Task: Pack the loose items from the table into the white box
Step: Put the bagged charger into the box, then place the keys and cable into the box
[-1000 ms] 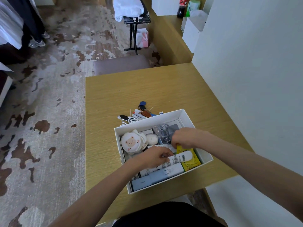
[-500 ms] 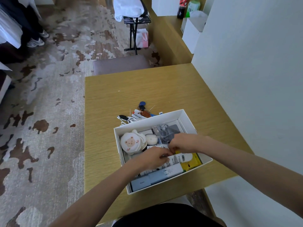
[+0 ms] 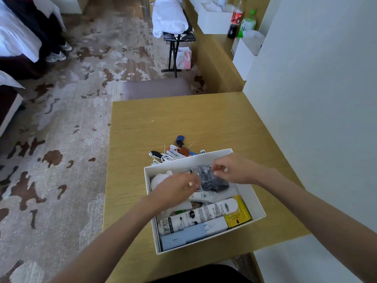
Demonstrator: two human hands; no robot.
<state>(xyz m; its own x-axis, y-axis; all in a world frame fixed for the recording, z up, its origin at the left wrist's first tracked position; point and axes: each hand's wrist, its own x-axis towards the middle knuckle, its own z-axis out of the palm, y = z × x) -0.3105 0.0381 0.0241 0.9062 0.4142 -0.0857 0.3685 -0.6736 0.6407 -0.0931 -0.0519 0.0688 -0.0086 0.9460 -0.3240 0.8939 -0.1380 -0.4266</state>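
The white box (image 3: pixel 255 203) sits near the front edge of the wooden table (image 3: pixel 183 119). Inside lie a white tube (image 3: pixel 206 216), a pale blue case (image 3: pixel 193 231), a yellow packet (image 3: pixel 238 214) and a white plush toy (image 3: pixel 161 178), partly hidden. My left hand (image 3: pixel 175 190) and my right hand (image 3: pixel 234 170) are over the box's far half, both pinching a clear plastic bag (image 3: pixel 212 180) with dark contents. Behind the box a white cable (image 3: pixel 167 158), keys with a blue tag (image 3: pixel 180 142) and small bits lie loose on the table.
A white wall (image 3: pixel 316 119) borders the table's right side. A padded stool (image 3: pixel 157 88) stands at the far edge. Patterned carpet (image 3: pixel 61 139) lies to the left. Further back are a folding stand with white cloth (image 3: pixel 169 21) and bottles (image 3: pixel 236 19) on a counter.
Both hands have moved from the tube and yellow packet in the box's near half toward its far side and taken hold of the clear bag. The camera view has shifted.
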